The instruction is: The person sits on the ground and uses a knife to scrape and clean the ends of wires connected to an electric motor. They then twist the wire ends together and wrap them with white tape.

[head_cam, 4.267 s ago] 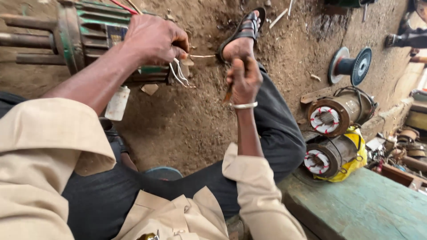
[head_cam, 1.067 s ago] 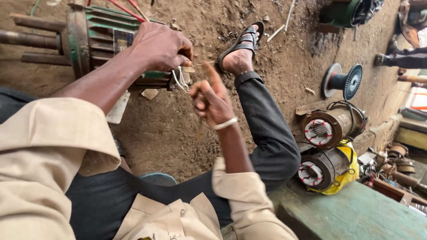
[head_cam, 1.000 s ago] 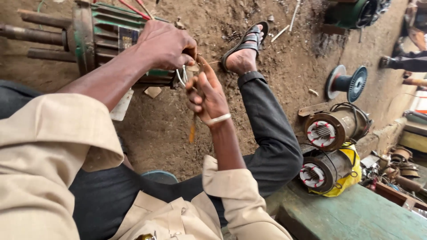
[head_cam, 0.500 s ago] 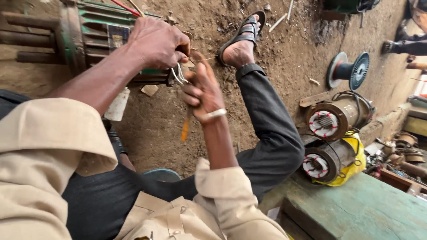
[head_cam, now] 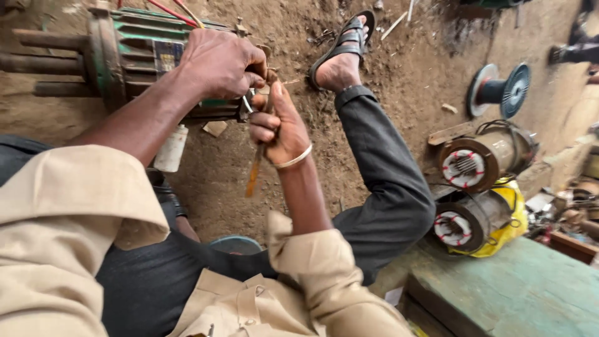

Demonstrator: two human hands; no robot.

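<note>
A green electric motor point(head_cam: 134, 59) lies on the dirt floor at the upper left, with red and yellow leads at its top. My left hand point(head_cam: 221, 62) rests on the motor's right end and pinches pale wire ends point(head_cam: 248, 103) there. My right hand point(head_cam: 279, 125), wearing a metal bangle, is closed around a thin tool with an orange-brown handle point(head_cam: 253, 175); the handle points down and the tip meets the wires beside my left fingers. The tool's tip is hidden between the two hands.
My right leg in dark trousers point(head_cam: 380, 175) stretches to a sandalled foot point(head_cam: 342, 53). Two motor stators point(head_cam: 477, 159) point(head_cam: 468, 218) lie at the right, one by a yellow casing. A wire spool point(head_cam: 496, 90) stands behind them. A green wooden bench point(head_cam: 518, 293) sits lower right. A white canister point(head_cam: 170, 146) lies below the motor.
My right hand has come from my foot up to the motor and brought the orange-handled tool against the wires. My left hand has stayed on the motor's end.
</note>
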